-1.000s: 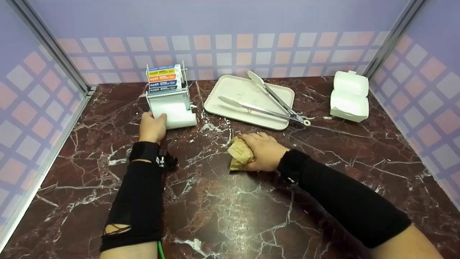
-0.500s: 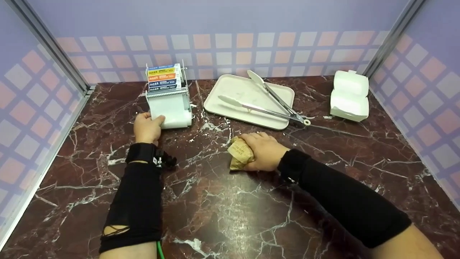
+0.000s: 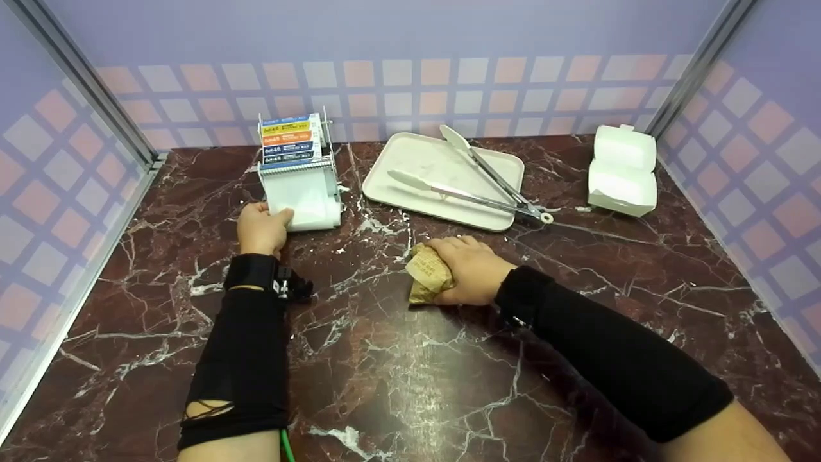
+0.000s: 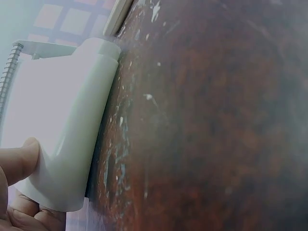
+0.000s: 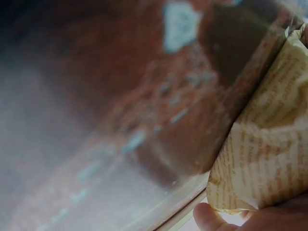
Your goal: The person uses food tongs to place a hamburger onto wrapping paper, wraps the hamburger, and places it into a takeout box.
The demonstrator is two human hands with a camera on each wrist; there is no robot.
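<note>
At the left, my left hand (image 3: 260,229) grips the end of a white roll (image 3: 314,216) at the front of a wire-edged label dispenser (image 3: 300,165). The left wrist view shows the thumb (image 4: 21,159) on the white sheet (image 4: 53,106) and the other fingers curled at the roll's end. In the middle, my right hand (image 3: 474,269) holds a small packet wrapped in printed yellow-brown paper (image 3: 428,274), resting on the table. Its printed paper (image 5: 264,163) also appears in the right wrist view, with a fingertip (image 5: 207,216) at its lower edge.
Metal tongs (image 3: 474,200) lie spread across a cream tray (image 3: 385,186) behind the packet. At the back right stands an open white clamshell box (image 3: 622,183). Coloured label strips (image 3: 287,138) fill the dispenser's top. Tiled panels enclose the marble-patterned table (image 3: 397,378).
Over the last second my left hand has shifted left, and the white roll's right end has slid left toward the dispenser. The right hand and the wrapped packet stay put.
</note>
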